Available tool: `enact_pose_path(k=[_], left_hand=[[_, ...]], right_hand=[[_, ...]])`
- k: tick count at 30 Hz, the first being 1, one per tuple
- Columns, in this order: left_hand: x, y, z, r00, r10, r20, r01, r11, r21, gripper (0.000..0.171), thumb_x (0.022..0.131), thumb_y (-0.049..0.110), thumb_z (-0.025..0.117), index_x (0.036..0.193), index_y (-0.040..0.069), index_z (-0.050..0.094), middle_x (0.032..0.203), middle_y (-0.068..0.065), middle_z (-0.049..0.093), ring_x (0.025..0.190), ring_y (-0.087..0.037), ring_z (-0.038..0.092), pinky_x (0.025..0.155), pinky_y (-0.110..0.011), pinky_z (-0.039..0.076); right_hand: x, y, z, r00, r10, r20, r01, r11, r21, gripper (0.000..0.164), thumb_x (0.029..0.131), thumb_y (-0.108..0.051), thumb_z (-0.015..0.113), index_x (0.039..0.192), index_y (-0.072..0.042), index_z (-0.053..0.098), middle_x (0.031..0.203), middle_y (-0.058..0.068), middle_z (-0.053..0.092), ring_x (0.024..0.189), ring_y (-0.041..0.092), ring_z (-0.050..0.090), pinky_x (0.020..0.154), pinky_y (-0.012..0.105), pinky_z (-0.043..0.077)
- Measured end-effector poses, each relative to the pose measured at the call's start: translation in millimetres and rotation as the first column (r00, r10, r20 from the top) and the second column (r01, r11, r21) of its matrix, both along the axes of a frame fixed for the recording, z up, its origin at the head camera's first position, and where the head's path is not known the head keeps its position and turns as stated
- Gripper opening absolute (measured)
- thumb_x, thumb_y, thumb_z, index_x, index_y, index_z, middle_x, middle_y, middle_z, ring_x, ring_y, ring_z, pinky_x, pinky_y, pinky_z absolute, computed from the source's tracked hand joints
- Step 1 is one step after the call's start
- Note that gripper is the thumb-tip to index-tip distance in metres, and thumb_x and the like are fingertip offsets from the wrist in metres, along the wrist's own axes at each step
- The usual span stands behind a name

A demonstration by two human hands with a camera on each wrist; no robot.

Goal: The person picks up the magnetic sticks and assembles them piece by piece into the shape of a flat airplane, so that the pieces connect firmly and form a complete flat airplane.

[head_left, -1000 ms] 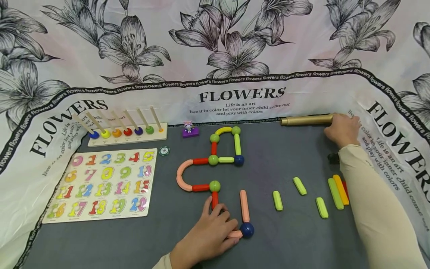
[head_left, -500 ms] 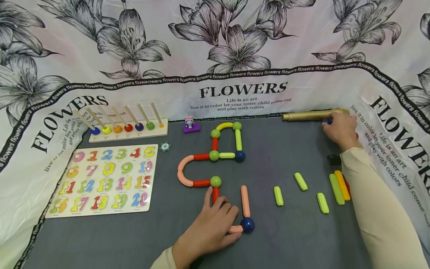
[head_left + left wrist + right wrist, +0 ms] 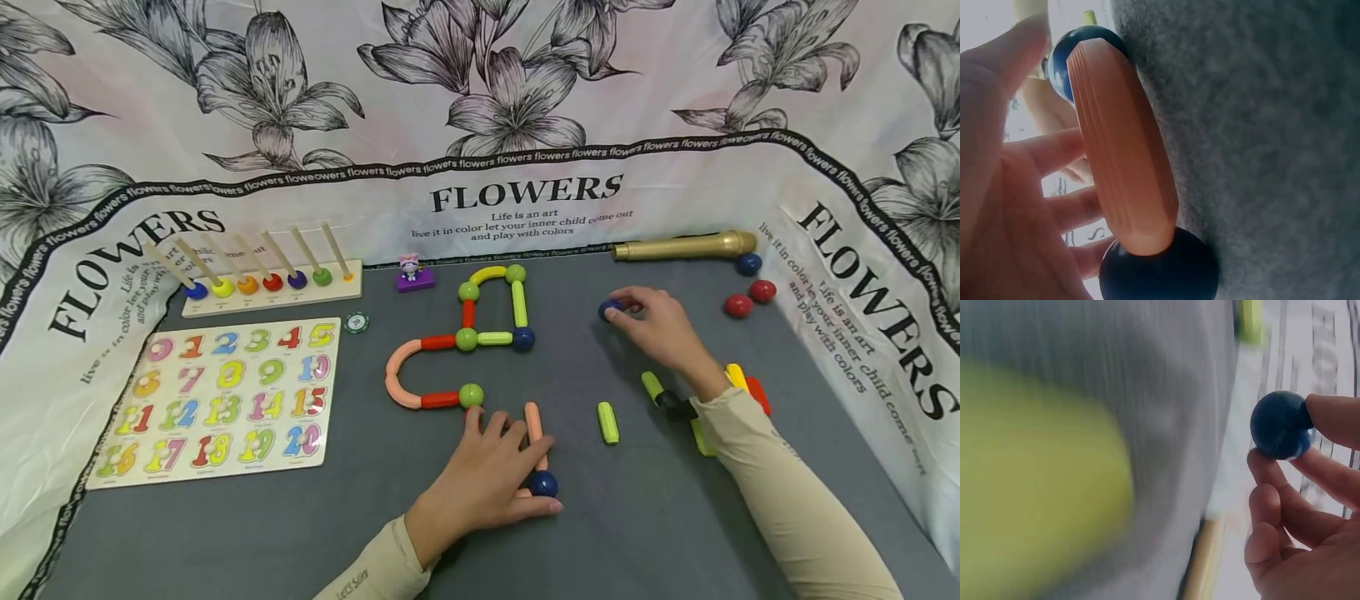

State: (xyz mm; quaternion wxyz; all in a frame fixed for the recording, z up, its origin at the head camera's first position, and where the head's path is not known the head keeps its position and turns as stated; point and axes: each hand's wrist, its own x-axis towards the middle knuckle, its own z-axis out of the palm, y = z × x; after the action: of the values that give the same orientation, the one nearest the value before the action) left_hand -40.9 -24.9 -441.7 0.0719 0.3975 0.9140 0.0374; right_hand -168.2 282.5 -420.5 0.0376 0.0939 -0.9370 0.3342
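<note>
My right hand (image 3: 658, 332) pinches a dark blue ball (image 3: 1280, 425) between thumb and fingertips, above the grey table right of the rod shape. My left hand (image 3: 480, 473) lies over the near end of that shape, its fingers spread and loosely bent. In the left wrist view, a pink rod (image 3: 1124, 150) joins two blue balls beside the left palm; one blue ball (image 3: 1159, 267) is closest to the camera. Red rods (image 3: 438, 400), green balls (image 3: 471, 395) and a curved pink rod (image 3: 396, 373) form the connected shape. A red rod under the left fingers is mostly hidden.
Loose green rods (image 3: 608, 423) lie right of the shape, some partly under the right wrist. Red balls (image 3: 738, 306), another blue ball (image 3: 748, 264) and a gold microphone (image 3: 682, 246) are at back right. A number board (image 3: 217, 400) and peg stand (image 3: 277, 300) occupy the left.
My right hand has come from beside the gold microphone toward the middle, bringing a blue ball. My left fingers have spread and moved slightly right, nearer the straight pink rod.
</note>
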Motion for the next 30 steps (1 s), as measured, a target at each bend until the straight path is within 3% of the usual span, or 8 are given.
enact_pose_path(k=[5, 12, 18, 30], left_hand=[[1.5, -2, -0.9, 0.997, -0.029, -0.065, 0.029, 1.0, 0.003, 0.078, 0.094, 0.078, 0.061, 0.153, 0.027, 0.06, 0.139, -0.002, 0.064, 0.126, -0.029, 0.055, 0.105, -0.062, 0.036], [1.9, 0, -1.0, 0.997, -0.031, -0.064, 0.031, 1.0, -0.001, 0.079, 0.094, 0.076, 0.065, 0.154, 0.025, 0.059, 0.141, -0.005, 0.064, 0.128, -0.029, 0.055, 0.107, -0.063, 0.036], [4.4, 1, -1.5, 0.996, -0.032, -0.079, 0.032, 0.999, 0.0, 0.08, 0.095, 0.075, 0.065, 0.156, 0.024, 0.058, 0.142, -0.004, 0.062, 0.127, -0.028, 0.056, 0.107, -0.061, 0.037], [7.6, -2, -3.1, 0.996, -0.018, -0.092, 0.02, 1.0, 0.019, 0.082, 0.095, 0.075, 0.063, 0.159, 0.025, 0.054, 0.141, -0.003, 0.061, 0.124, -0.027, 0.057, 0.106, -0.061, 0.038]], right_hand=[[18.8, -37, -11.1, 0.99, 0.11, 0.082, -0.109, 0.994, -0.022, 0.03, 0.108, -0.019, 0.068, 0.129, 0.003, 0.071, 0.113, 0.017, 0.073, 0.102, 0.033, 0.063, 0.086, 0.052, 0.049], [37.5, -69, -25.2, 0.959, 0.236, 0.157, -0.225, 0.971, -0.082, 0.026, 0.107, -0.023, 0.07, 0.122, -0.002, 0.074, 0.102, 0.003, 0.072, 0.087, 0.017, 0.065, 0.077, 0.041, 0.053], [45.9, -83, -31.1, 0.945, 0.269, 0.185, -0.246, 0.959, -0.142, 0.021, 0.106, -0.025, 0.071, 0.115, -0.006, 0.075, 0.094, -0.002, 0.071, 0.08, 0.013, 0.064, 0.072, 0.037, 0.053], [53.0, -87, -29.6, 0.938, 0.301, 0.173, -0.281, 0.951, -0.127, 0.019, 0.107, -0.022, 0.069, 0.115, -0.005, 0.073, 0.093, -0.003, 0.068, 0.08, 0.013, 0.062, 0.072, 0.036, 0.052]])
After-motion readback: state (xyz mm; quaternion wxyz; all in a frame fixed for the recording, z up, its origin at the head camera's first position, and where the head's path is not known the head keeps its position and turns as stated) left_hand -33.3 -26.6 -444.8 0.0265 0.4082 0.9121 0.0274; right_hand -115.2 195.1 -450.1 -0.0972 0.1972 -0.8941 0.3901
